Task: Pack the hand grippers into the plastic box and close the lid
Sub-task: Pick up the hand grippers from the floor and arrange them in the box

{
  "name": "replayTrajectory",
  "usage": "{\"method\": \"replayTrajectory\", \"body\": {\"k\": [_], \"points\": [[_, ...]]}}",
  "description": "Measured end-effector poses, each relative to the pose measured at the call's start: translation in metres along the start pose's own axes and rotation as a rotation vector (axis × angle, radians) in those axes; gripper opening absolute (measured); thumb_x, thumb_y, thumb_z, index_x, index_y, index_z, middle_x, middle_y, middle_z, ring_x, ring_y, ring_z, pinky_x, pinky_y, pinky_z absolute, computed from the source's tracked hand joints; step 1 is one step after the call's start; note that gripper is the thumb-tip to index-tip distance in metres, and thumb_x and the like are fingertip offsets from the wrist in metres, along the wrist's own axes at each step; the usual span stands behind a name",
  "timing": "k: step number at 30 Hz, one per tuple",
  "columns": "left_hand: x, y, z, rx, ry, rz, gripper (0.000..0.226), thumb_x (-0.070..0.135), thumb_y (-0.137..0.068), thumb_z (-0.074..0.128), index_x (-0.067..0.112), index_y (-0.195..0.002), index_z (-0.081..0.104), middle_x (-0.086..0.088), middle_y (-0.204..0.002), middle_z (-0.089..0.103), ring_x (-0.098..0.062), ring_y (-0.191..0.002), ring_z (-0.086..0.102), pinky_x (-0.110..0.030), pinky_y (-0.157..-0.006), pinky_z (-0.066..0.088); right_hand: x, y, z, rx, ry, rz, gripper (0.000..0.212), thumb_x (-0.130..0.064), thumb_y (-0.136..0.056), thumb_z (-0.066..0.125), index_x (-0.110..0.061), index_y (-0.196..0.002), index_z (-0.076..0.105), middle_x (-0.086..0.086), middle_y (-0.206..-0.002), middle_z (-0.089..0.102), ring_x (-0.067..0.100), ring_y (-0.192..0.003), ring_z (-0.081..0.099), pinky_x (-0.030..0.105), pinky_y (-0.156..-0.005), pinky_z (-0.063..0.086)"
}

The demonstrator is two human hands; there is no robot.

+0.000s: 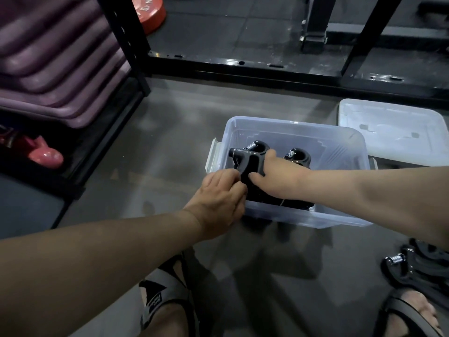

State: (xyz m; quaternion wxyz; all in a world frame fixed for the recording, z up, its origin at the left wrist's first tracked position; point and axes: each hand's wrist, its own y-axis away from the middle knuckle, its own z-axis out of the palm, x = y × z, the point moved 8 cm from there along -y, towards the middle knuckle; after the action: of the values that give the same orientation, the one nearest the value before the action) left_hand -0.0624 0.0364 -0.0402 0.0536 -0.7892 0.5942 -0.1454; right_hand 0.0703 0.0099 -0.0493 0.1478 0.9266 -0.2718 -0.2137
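Head view: plastic box [294,222] open on the floor, lid [388,132] far right beside it. Both hands hold one hand gripper [250,161] inside the box's left side. Right hand [277,176] wraps round it; left hand [221,190] has fingers curled on its near handle. Long axis near-far, spring end far. Second gripper [297,155] is in the box to the right.

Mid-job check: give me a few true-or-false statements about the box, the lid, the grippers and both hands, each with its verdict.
1. The lid is on the box. False: the lid lies on the floor behind and to the right of the open box.
2. Both hands hold one gripper over the box. True: the left hand and right hand grip the held gripper.
3. Nothing else is in the box. False: a second gripper is inside.
4. Some grippers are still outside the box. True: loose grippers lie on the floor at lower right.
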Motion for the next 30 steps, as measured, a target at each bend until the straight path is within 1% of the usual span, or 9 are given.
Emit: {"method": "replayTrajectory", "body": {"k": [2, 5, 11, 13, 15, 18, 21, 23, 30], "points": [[0.000, 0.001, 0.000, 0.004, -0.011, -0.019, 0.021, 0.028, -0.091, 0.049, 0.014, -0.095, 0.064, -0.009, -0.108, 0.054, -0.028, -0.098, 0.052, -0.037, -0.092, 0.035, 0.000, -0.002, 0.001, -0.032, -0.024, 0.010, 0.057, -0.042, -0.097, 0.045, 0.007, -0.122, 0.033, 0.005, -0.075, 0.062, 0.026, -0.074, 0.061, 0.034, -0.067, 0.049], [-0.001, 0.001, 0.000, -0.001, -0.018, -0.031, 0.022, 0.028, -0.090, 0.048, 0.014, -0.095, 0.064, -0.010, -0.111, 0.054, -0.029, -0.101, 0.052, -0.037, -0.095, 0.033, 0.006, -0.003, -0.001, -0.028, -0.132, 0.025, 0.048, -0.040, -0.094, 0.049, 0.001, -0.117, 0.037, 0.006, -0.076, 0.069, 0.024, -0.077, 0.068, 0.034, -0.069, 0.055], [0.002, -0.011, -0.002, -0.045, -0.043, 0.041, 0.025, 0.027, -0.091, 0.045, 0.012, -0.098, 0.064, -0.008, -0.110, 0.057, -0.029, -0.100, 0.055, -0.039, -0.091, 0.040, 0.008, -0.002, 0.007, -0.035, -0.095, -0.002, 0.051, -0.046, -0.097, 0.047, 0.000, -0.116, 0.041, 0.013, -0.092, 0.069, 0.029, -0.084, 0.068, 0.038, -0.077, 0.055], [-0.004, -0.023, -0.003, -0.049, -0.058, -0.053, 0.030, 0.029, -0.089, 0.044, 0.013, -0.107, 0.063, -0.008, -0.118, 0.057, -0.029, -0.109, 0.054, -0.038, -0.096, 0.037, 0.009, -0.003, 0.005, -0.020, -0.091, 0.016, 0.049, -0.047, -0.098, 0.044, -0.001, -0.114, 0.042, 0.015, -0.092, 0.071, 0.030, -0.084, 0.069, 0.040, -0.077, 0.055], [-0.013, -0.032, -0.002, -0.054, -0.030, -0.180, 0.038, 0.030, -0.087, 0.042, 0.011, -0.114, 0.061, -0.009, -0.127, 0.054, -0.029, -0.116, 0.051, -0.036, -0.102, 0.032, 0.009, -0.002, 0.003, -0.012, -0.069, 0.008, 0.046, -0.044, -0.099, 0.042, 0.000, -0.114, 0.044, 0.016, -0.095, 0.071, 0.030, -0.086, 0.067, 0.037, -0.077, 0.053], [-0.018, -0.030, 0.005, -0.045, 0.019, -0.273, 0.040, 0.028, -0.085, 0.040, 0.007, -0.111, 0.061, -0.012, -0.127, 0.055, -0.031, -0.118, 0.052, -0.036, -0.106, 0.029, 0.006, 0.005, 0.002, -0.016, -0.052, -0.013, 0.046, -0.044, -0.098, 0.046, 0.000, -0.114, 0.045, 0.013, -0.096, 0.066, 0.028, -0.085, 0.062, 0.032, -0.069, 0.044], [-0.019, -0.026, 0.007, -0.027, 0.031, -0.294, 0.037, 0.026, -0.084, 0.042, 0.006, -0.106, 0.063, -0.014, -0.124, 0.056, -0.032, -0.116, 0.053, -0.035, -0.105, 0.027, -0.001, 0.011, 0.005, -0.057, -0.127, -0.056, 0.046, -0.040, -0.098, 0.050, 0.000, -0.120, 0.045, 0.010, -0.096, 0.055, 0.025, -0.083, 0.050, 0.030, -0.073, 0.038], [-0.019, -0.026, 0.007, -0.032, 0.035, -0.298, 0.038, 0.026, -0.084, 0.041, 0.006, -0.108, 0.063, -0.013, -0.125, 0.056, -0.032, -0.117, 0.052, -0.034, -0.107, 0.025, -0.003, 0.013, 0.004, -0.046, -0.160, -0.066, 0.044, -0.037, -0.097, 0.053, -0.001, -0.121, 0.046, 0.008, -0.095, 0.051, 0.024, -0.083, 0.048, 0.030, -0.073, 0.037], [-0.019, -0.028, 0.010, -0.074, 0.009, -0.287, 0.038, 0.029, -0.085, 0.040, 0.008, -0.107, 0.063, -0.010, -0.122, 0.055, -0.031, -0.114, 0.052, -0.036, -0.106, 0.027, -0.004, 0.016, 0.007, -0.072, -0.146, -0.063, 0.048, -0.037, -0.098, 0.051, 0.004, -0.122, 0.043, 0.018, -0.109, 0.059, 0.033, -0.098, 0.058, 0.030, -0.073, 0.036]]}}
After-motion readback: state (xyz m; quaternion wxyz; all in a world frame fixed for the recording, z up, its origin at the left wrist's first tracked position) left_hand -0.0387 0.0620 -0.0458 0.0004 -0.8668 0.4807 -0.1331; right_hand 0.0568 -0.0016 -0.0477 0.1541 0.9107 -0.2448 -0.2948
